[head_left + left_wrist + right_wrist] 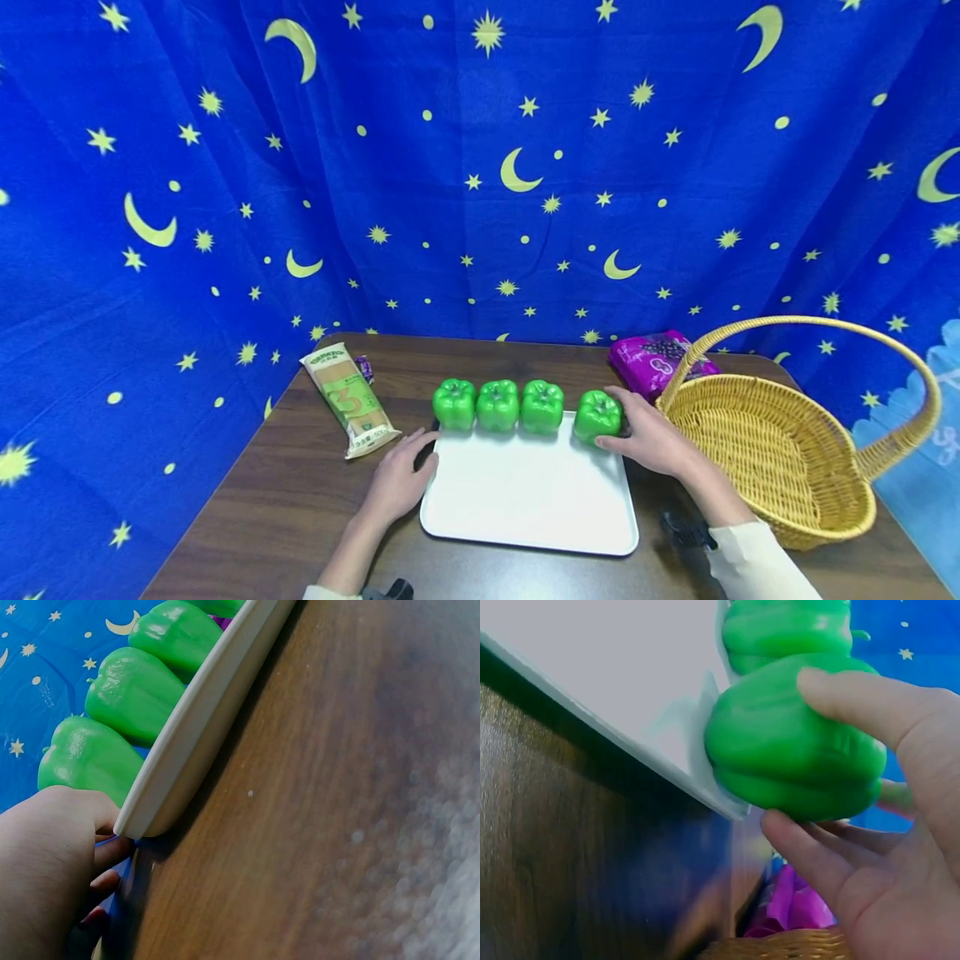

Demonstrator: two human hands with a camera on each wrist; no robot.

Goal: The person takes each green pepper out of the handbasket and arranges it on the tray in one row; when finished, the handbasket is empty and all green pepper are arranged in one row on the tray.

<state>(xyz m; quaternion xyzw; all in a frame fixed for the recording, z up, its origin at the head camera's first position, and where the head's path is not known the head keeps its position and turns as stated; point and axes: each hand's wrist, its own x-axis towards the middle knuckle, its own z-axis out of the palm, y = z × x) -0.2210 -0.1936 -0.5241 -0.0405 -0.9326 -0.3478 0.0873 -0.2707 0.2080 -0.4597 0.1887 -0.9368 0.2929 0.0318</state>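
Observation:
Four is not needed to tell the row: several glossy green bell peppers (498, 406) stand along the far edge of a white rectangular tray (528, 500). My right hand (651, 433) grips the rightmost bell pepper (597, 417), at the tray's far right corner. In the right wrist view the thumb lies on one side of that bell pepper (795, 742) and the fingers on the other. My left hand (401, 479) rests at the tray's left edge, its fingertips right at the rim (180, 742) near the far left corner, fingers loosely bent.
A noodle packet (348, 400) lies left of the tray, with a small purple wrapper (364, 368) beside it. At the back right is a purple bag (648, 362). A wicker basket (765, 450) with a tall handle stands right of my right arm. Blue star-patterned cloth (480, 208) hangs behind the table.

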